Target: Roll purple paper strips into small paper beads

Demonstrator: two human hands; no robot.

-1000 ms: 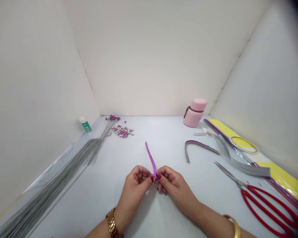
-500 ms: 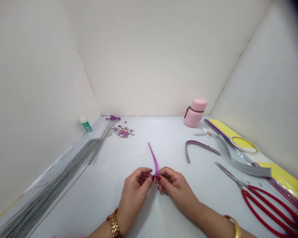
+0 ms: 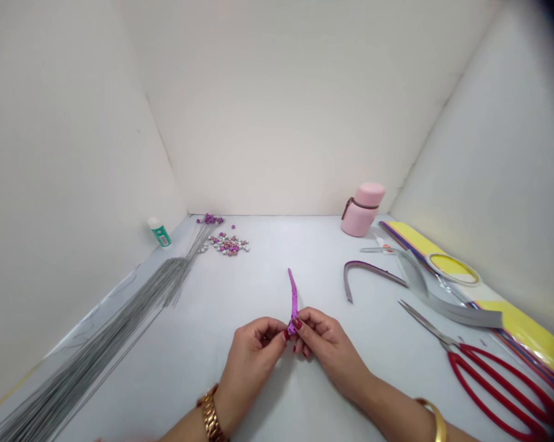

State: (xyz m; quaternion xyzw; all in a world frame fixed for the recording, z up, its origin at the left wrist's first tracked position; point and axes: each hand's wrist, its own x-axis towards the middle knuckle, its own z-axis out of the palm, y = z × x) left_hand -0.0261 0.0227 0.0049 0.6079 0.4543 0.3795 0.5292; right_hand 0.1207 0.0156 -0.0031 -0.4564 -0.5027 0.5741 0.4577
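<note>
A narrow purple paper strip (image 3: 294, 299) points away from me, its lower end folded into a small knot-like bundle between my fingertips. My left hand (image 3: 258, 347) pinches that folded end from the left, thumb and forefinger together. From the other side, my right hand (image 3: 325, 341) grips the strip with its thumb laid over the fold. The fingertips cover part of the folded end. Farther off to the left lies a pile of small folded paper stars (image 3: 229, 244) in purple, silver and pinkish tones.
Long grey wires (image 3: 120, 325) run down the left, some tipped with purple stars (image 3: 210, 219). A glue stick (image 3: 160, 233) leans at the left wall. On the right are a pink flask (image 3: 362, 209), grey strips (image 3: 461, 312), red-handled scissors (image 3: 492, 374), a tape roll (image 3: 454, 270) and coloured sheets (image 3: 529, 325).
The purple strip has swung slightly right and stands straighter. Its lower end is now bunched into a small fold, and my right thumb has moved up over it.
</note>
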